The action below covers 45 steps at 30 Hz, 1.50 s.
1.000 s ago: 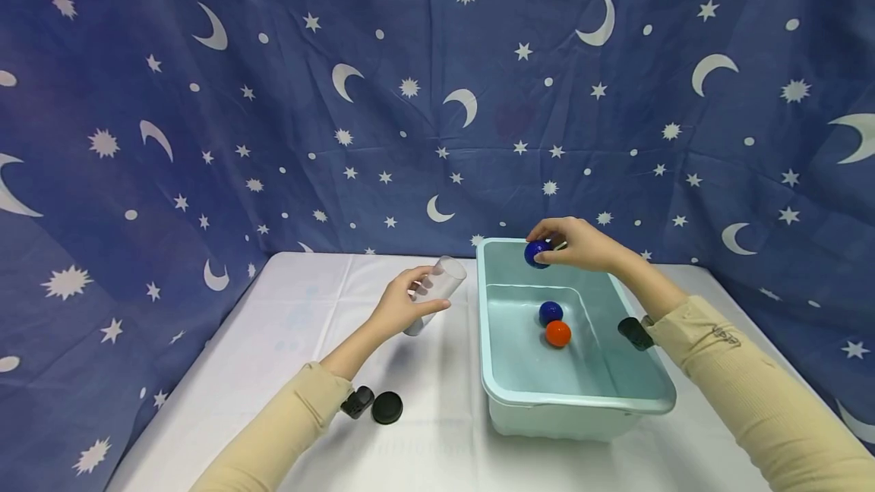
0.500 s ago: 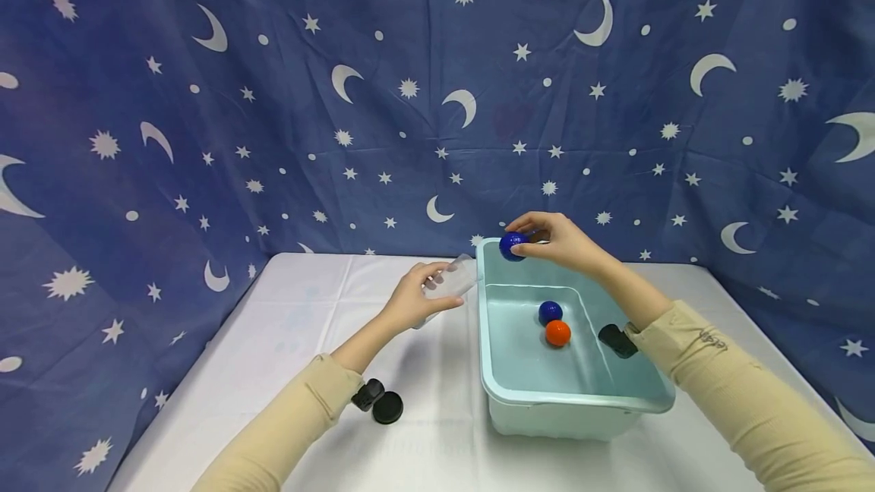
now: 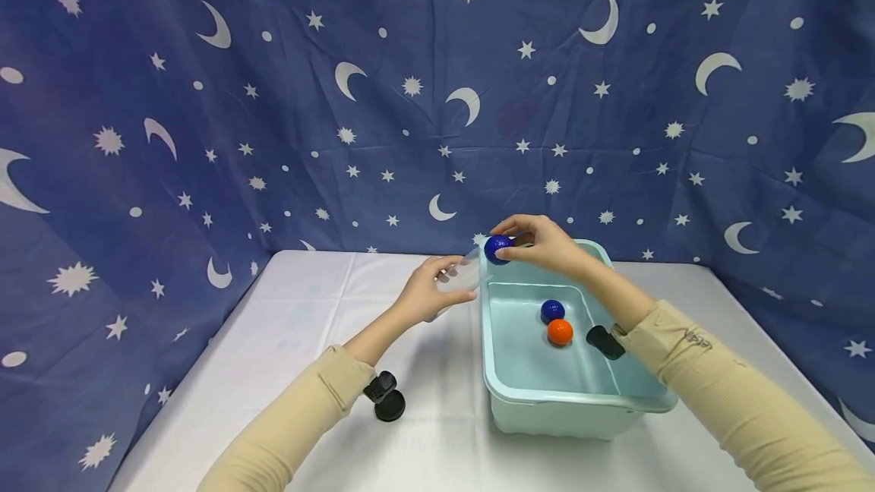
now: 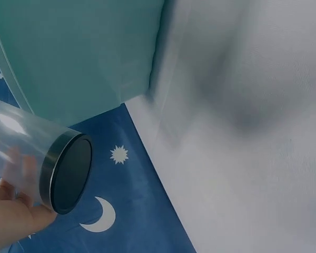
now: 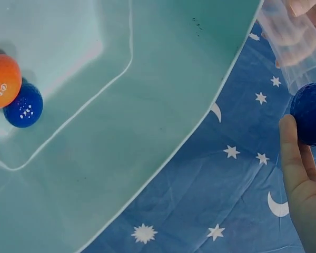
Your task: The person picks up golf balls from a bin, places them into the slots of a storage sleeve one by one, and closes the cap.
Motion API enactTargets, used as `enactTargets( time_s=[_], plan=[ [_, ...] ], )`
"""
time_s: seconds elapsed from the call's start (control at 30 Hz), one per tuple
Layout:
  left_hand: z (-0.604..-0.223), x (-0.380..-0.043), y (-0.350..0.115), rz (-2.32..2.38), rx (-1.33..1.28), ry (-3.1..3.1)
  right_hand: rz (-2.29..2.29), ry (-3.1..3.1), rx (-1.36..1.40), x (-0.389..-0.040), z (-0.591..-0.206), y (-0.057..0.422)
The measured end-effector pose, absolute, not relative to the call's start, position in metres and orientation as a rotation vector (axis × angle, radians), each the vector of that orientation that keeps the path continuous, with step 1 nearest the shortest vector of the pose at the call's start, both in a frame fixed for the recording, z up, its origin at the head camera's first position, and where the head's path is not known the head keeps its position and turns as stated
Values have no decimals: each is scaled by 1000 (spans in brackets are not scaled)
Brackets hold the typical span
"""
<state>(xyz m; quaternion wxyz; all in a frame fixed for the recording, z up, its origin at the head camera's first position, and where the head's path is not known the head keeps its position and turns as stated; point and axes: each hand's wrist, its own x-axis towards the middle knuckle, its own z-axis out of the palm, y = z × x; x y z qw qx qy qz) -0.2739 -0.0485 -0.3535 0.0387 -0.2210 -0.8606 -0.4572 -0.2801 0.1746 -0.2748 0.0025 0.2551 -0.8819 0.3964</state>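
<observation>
My left hand [image 3: 427, 291] grips a clear plastic tube [image 3: 465, 274], tilted with its mouth toward the upper right. In the left wrist view a black cap [image 4: 72, 175] closes the tube's lower end. My right hand [image 3: 545, 247] pinches a blue golf ball [image 3: 497, 250] between thumb and fingers, right at the tube's open mouth. The right wrist view shows the held ball [image 5: 312, 113] overlapping the tube's rim. Another blue golf ball [image 3: 552, 310] and an orange golf ball [image 3: 560, 332] lie side by side in the pale green plastic tub [image 3: 554, 417].
A round black lid [image 3: 390, 406] lies on the white tablecloth [image 3: 301, 325] close to my left wrist camera. The tub stands on the right half of the table, its left rim just beside the tube. A dark blue curtain [image 3: 383, 135] with moons and stars hangs behind.
My right hand has carried the blue ball leftward to the tube's mouth. The left hand has moved right and tipped the tube further over. The balls in the tub stay put.
</observation>
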Motion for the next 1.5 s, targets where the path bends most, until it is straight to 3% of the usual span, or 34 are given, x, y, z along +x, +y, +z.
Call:
enactTargets(
  time_s=[0.33,1.5],
  plan=[
    [-355,-277,-45,-1475,-675,-2640,1218,-2751,923,-279,-276,166],
    [-371,-274,-59,-1642,-612,-2634,997,-2846,946,-284,-290,178]
  ],
)
